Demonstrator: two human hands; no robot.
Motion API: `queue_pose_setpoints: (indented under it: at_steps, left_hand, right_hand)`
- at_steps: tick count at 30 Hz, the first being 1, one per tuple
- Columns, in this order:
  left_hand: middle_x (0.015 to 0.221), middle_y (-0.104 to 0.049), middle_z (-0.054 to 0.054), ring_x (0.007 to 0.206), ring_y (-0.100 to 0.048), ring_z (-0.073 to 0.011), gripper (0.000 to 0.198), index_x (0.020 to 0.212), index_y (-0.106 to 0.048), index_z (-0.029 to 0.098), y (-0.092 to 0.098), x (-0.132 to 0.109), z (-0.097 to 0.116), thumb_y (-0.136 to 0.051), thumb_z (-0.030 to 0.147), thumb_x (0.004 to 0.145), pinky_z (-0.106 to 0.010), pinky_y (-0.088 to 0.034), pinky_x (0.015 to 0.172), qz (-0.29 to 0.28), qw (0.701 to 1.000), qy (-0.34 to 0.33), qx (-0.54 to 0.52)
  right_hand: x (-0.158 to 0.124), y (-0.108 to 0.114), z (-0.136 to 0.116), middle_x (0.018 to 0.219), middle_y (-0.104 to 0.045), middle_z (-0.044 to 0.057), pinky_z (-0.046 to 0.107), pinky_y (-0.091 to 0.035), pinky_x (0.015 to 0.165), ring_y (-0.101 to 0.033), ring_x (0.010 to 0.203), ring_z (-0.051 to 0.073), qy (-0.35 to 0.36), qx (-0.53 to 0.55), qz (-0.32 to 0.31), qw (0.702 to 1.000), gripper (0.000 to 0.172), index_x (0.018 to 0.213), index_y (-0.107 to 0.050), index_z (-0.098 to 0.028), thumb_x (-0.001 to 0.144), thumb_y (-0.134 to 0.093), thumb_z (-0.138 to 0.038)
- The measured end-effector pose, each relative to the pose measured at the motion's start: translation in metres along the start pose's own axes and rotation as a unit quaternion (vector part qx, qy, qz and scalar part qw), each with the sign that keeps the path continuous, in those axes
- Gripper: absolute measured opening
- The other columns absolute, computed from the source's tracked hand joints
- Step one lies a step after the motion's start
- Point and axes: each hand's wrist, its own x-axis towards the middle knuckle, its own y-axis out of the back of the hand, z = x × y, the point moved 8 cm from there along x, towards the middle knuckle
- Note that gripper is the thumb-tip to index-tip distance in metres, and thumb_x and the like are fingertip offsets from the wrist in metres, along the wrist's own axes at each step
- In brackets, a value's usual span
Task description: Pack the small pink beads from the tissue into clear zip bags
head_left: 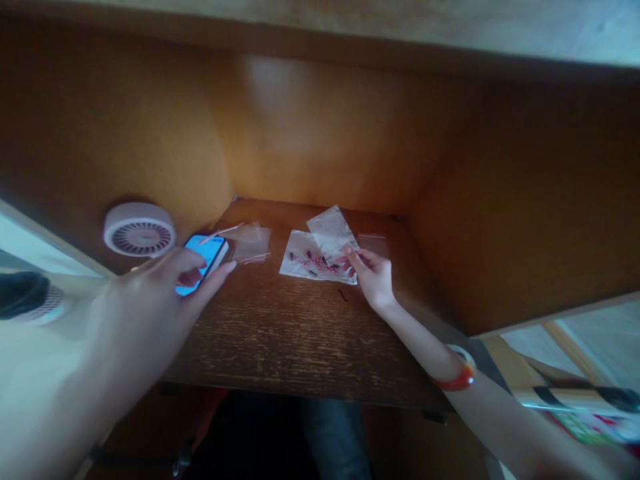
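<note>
Sheet (332,228) squarish, thin, perhaps paper; right hand (369,270) pinching edge.

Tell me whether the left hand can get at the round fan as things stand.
Likely yes: the round fan appears beside the left hand, nothing visible between them, though that hand is at the phone.

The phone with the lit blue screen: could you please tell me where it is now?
In the head view, the phone is on the left, at the fingers of the left hand, between the round fan and the clear plastic bags.
</note>
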Motion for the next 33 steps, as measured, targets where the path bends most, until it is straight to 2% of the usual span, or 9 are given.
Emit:
queue_pose_setpoints:
  at_steps: [3,6,9,12,17,23,26,29,33]
  left_hand:
    - [0.071,-0.066,-0.004,0.063,-0.06,-0.0197,0.023,0.077,-0.059,0.02,-0.034,0.009,0.048,-0.053,0.04,0.087,-0.027,-0.037,0.056,-0.028,0.989,-0.139,-0.038]
    - [0.09,-0.068,-0.007,0.082,-0.065,-0.0213,0.016,0.093,-0.059,0.018,-0.078,0.006,0.091,-0.052,0.032,0.091,-0.03,-0.047,0.071,-0.06,0.958,-0.256,-0.113]
    - [0.104,-0.065,-0.012,0.094,-0.063,-0.0253,0.023,0.104,-0.057,0.014,-0.115,-0.002,0.125,-0.057,0.031,0.089,-0.036,-0.05,0.081,-0.066,0.938,-0.323,-0.105]
    - [0.101,-0.065,-0.013,0.091,-0.064,-0.0263,0.024,0.104,-0.056,0.013,-0.135,-0.006,0.145,-0.061,0.028,0.086,-0.04,-0.05,0.082,-0.073,0.931,-0.344,-0.101]
    - [0.085,-0.067,-0.008,0.08,-0.064,-0.0218,0.014,0.086,-0.055,0.016,-0.132,-0.011,0.141,-0.062,0.028,0.084,-0.037,-0.052,0.076,-0.061,0.918,-0.309,-0.24]
    - [0.066,-0.062,0.0,0.06,-0.061,-0.0105,0.018,0.07,-0.048,0.018,-0.139,-0.022,0.129,-0.056,0.017,0.086,-0.022,-0.049,0.059,-0.136,0.843,-0.219,-0.473]
    - [0.066,-0.064,0.0,0.061,-0.062,-0.0099,0.02,0.071,-0.048,0.018,-0.147,-0.024,0.128,-0.052,0.018,0.09,-0.021,-0.049,0.058,-0.177,0.811,-0.185,-0.526]
    - [0.061,-0.064,0.001,0.057,-0.06,-0.0093,0.022,0.07,-0.047,0.018,-0.152,-0.022,0.125,-0.053,0.021,0.091,-0.021,-0.047,0.055,-0.19,0.801,-0.157,-0.546]
    - [0.062,-0.063,0.0,0.059,-0.062,-0.0111,0.023,0.069,-0.045,0.018,-0.157,-0.022,0.124,-0.059,0.023,0.087,-0.023,-0.048,0.056,-0.223,0.767,-0.121,-0.59]
  right_hand:
    - [-0.002,-0.002,-0.001,0.056,-0.063,0.002,0.025,-0.038,0.045,-0.048,0.045,0.011,-0.002,0.013,-0.004,1.0,0.038,0.066,-0.067,-0.017,0.079,-0.064,-0.052]
    - [-0.004,-0.008,-0.001,0.053,-0.06,0.001,0.024,-0.037,0.041,-0.047,0.042,0.01,-0.006,0.023,-0.036,0.999,0.04,0.062,-0.062,-0.017,0.08,-0.062,-0.054]
    - [-0.007,-0.014,-0.004,0.05,-0.056,-0.001,0.023,-0.036,0.039,-0.046,0.04,0.009,0.001,0.032,-0.07,0.997,0.04,0.062,-0.058,-0.018,0.083,-0.06,-0.052]
    - [-0.01,-0.014,-0.01,0.052,-0.056,-0.002,0.022,-0.038,0.038,-0.048,0.04,0.009,0.008,0.035,-0.073,0.997,0.038,0.065,-0.057,-0.018,0.084,-0.06,-0.05]
    - [-0.02,-0.016,-0.019,0.045,-0.051,-0.004,0.02,-0.034,0.034,-0.044,0.035,0.007,0.008,0.014,-0.078,0.997,0.043,0.056,-0.052,-0.019,0.085,-0.058,-0.051]
    - [-0.031,-0.031,-0.025,0.041,-0.051,-0.003,0.017,-0.032,0.032,-0.045,0.033,0.006,-0.015,0.053,-0.154,0.987,0.044,0.056,-0.056,-0.018,0.088,-0.055,-0.048]
    - [-0.033,-0.04,-0.019,0.046,-0.055,-0.003,0.017,-0.034,0.032,-0.047,0.035,0.006,-0.064,0.112,-0.228,0.965,0.038,0.062,-0.059,-0.017,0.087,-0.057,-0.046]
    - [-0.034,-0.048,-0.011,0.052,-0.059,-0.002,0.018,-0.038,0.033,-0.051,0.038,0.007,-0.117,0.178,-0.292,0.932,0.029,0.07,-0.06,-0.016,0.085,-0.061,-0.041]
    - [-0.033,-0.051,-0.004,0.056,-0.06,-0.002,0.017,-0.04,0.033,-0.055,0.042,0.008,-0.145,0.223,-0.328,0.906,0.022,0.076,-0.062,-0.015,0.085,-0.064,-0.035]
